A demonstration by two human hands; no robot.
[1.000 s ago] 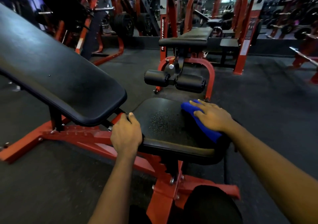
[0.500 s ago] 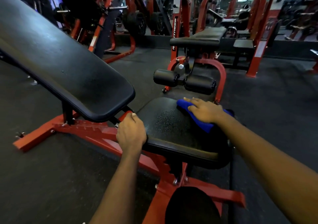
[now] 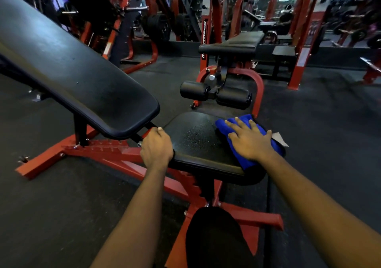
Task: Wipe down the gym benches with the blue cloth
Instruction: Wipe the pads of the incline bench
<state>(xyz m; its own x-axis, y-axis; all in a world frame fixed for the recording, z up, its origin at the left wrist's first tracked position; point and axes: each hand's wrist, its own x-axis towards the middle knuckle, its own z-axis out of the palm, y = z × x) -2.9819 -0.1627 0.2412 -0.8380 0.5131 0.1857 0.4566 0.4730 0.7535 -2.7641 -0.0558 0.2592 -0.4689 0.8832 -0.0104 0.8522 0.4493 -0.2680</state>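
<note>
Blue cloth (image 3: 222, 128) lies diag. under flat R hand (image 3: 250, 142).

White vertical lettering (image 3: 204, 35), possibly "FITNESS", on the red upright (image 3: 206, 23).

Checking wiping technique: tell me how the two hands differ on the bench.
The left hand curls its fingers round the edge of the black padded bench seat; the right hand lies flat, fingers spread. The left hand touches bare padding; the right hand presses the folded blue cloth. Both rest on that seat.
</note>
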